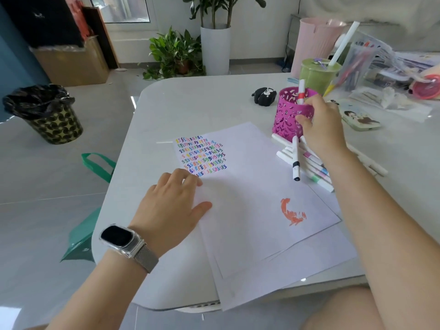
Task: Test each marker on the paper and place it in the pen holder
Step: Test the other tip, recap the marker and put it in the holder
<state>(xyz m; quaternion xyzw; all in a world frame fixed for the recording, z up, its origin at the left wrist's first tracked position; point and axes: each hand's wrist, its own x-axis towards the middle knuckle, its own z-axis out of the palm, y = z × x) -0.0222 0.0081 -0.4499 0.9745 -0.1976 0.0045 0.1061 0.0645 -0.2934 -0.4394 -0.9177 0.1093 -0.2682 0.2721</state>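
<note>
A magenta cut-out pen holder (pixel 284 120) stands at the far right of the white paper (pixel 250 210). A white marker with a red band (pixel 301 91) stands in it, top sticking out. My right hand (pixel 321 129) hovers at the holder's rim, fingertips beside that marker, thumb apart in front of the holder wall. Below this hand lies a pile of white markers (pixel 314 167), a black-banded one (pixel 296 160) on top. My left hand (pixel 173 201) presses flat on the paper's left side. An orange scribble (pixel 292 211) and rows of coloured test marks (pixel 202 154) show on the sheets.
Behind the holder stand a green drink with a straw (pixel 317 75), a black earbud case (pixel 264 94) and a phone (pixel 359 117). Clutter and a bag of pens (pixel 357 65) fill the table's far right. A bin (pixel 47 113) stands on the floor to the left.
</note>
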